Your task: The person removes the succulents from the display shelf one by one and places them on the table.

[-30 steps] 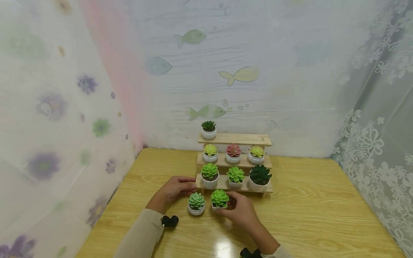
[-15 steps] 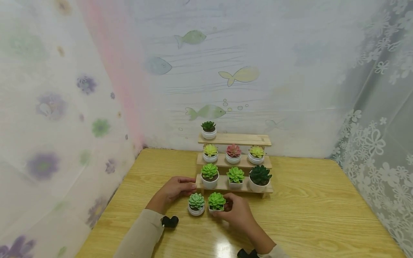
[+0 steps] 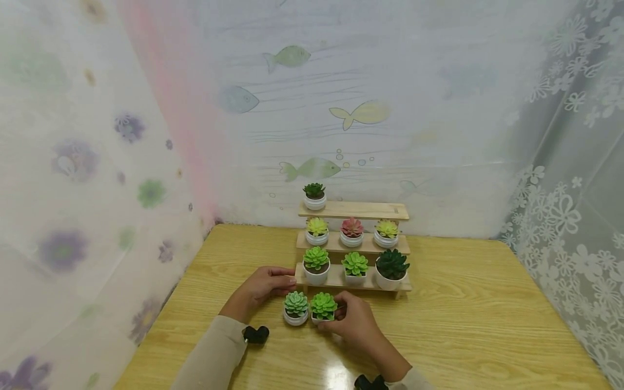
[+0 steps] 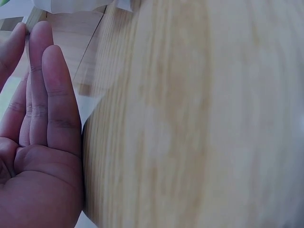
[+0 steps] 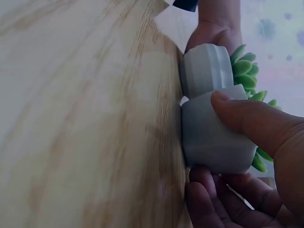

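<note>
In the head view my right hand (image 3: 358,319) pinches a bright green potted succulent (image 3: 324,305) low over the table. The right wrist view shows my thumb on one side of its white angular pot (image 5: 209,130) and fingers on the other. Just left of it stands a pale green succulent (image 3: 296,307) in a ribbed round white pot (image 5: 206,71), the two pots close together. My left hand (image 3: 260,287) touches the left end of the wooden tiered shelf (image 3: 336,279), fingers nearly straight, as the left wrist view also shows.
The shelf's lowest tier holds a light green succulent (image 3: 316,260), another green one (image 3: 355,265) and a dark green one (image 3: 391,265). Yellow and red succulents (image 3: 352,230) fill the middle tier. One dark green plant (image 3: 314,195) is on top. Patterned curtains surround the wooden table (image 3: 468,303).
My right hand has moved the bright green succulent left and slightly toward me, close beside the pale green one. The left hand has stayed at the shelf's end.
</note>
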`<control>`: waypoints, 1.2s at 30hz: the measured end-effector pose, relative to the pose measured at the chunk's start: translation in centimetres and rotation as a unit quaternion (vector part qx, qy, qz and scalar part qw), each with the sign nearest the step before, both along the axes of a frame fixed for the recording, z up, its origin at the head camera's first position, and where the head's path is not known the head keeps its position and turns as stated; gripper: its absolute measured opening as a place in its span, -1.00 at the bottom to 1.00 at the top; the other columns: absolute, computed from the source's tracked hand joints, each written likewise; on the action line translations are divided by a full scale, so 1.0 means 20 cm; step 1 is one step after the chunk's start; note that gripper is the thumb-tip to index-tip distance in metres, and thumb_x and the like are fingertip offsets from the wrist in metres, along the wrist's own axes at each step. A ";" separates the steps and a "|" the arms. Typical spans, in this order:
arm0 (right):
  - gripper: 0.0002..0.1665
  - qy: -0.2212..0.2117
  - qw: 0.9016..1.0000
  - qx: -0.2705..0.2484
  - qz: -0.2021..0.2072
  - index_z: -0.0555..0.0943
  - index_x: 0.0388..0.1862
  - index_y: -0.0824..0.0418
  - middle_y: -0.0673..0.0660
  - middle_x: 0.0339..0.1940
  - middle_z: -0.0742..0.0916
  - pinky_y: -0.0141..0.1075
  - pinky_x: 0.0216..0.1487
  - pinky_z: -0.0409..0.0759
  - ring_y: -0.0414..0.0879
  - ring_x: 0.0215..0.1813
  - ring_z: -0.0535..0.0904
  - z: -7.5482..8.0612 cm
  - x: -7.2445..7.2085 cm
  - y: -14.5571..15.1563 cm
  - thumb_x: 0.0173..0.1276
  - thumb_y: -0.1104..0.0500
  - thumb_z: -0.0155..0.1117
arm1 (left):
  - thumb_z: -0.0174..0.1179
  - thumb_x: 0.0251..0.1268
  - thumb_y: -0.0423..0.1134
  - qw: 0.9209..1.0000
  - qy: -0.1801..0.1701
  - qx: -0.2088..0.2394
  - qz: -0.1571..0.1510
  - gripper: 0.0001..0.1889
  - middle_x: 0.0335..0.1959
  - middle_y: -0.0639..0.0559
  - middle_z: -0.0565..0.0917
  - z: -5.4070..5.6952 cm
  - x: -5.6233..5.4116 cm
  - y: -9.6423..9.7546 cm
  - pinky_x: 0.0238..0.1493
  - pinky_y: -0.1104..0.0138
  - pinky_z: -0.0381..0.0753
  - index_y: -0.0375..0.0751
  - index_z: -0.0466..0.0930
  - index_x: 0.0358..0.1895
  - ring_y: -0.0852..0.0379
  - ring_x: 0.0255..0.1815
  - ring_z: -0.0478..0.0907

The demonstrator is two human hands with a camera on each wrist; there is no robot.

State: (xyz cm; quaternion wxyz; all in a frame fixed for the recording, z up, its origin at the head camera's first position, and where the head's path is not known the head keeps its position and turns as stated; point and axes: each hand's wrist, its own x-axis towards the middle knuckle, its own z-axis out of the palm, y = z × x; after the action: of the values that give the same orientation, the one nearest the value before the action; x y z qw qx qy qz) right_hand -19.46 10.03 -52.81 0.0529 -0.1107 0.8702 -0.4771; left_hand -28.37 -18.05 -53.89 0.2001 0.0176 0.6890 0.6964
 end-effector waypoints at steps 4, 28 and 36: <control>-0.29 0.002 1.000 -0.003 0.004 0.64 0.00 0.26 0.05 -0.28 0.73 -0.28 -0.23 0.69 -0.14 -0.22 0.68 0.01 0.00 -0.01 -0.05 -0.01 0.79 | 0.38 0.37 -0.34 1.000 0.000 0.001 -0.001 -0.52 -0.19 -0.04 0.82 0.00 0.00 0.00 -0.14 0.32 0.78 -0.44 0.57 0.30 0.12 -0.17 0.80; -0.25 0.010 1.000 0.019 0.012 0.62 0.06 0.25 0.02 -0.30 0.70 -0.26 -0.24 0.64 -0.16 -0.24 0.63 0.00 0.01 -0.02 -0.03 -0.04 0.77 | 0.38 0.37 -0.33 1.000 0.004 -0.001 -0.005 -0.50 -0.16 -0.06 0.82 -0.01 -0.01 -0.01 -0.14 0.33 0.78 -0.44 0.56 0.32 0.12 -0.15 0.80; -0.05 -0.008 1.000 0.024 0.016 0.57 0.26 0.23 0.14 0.00 0.73 -0.23 -0.20 0.67 -0.14 -0.14 0.66 0.01 0.01 -0.02 -0.07 -0.11 0.79 | 0.36 0.38 -0.36 1.000 0.010 0.006 -0.009 -0.52 -0.19 -0.04 0.82 -0.02 0.00 0.00 -0.14 0.33 0.78 -0.47 0.56 0.31 0.13 -0.17 0.80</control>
State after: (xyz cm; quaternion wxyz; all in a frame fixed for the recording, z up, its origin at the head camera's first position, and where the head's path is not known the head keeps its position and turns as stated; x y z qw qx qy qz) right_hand -19.26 9.57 -52.53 0.0698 -0.1198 0.8791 -0.4560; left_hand -28.47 -18.12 -54.23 0.1995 0.0315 0.6862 0.6988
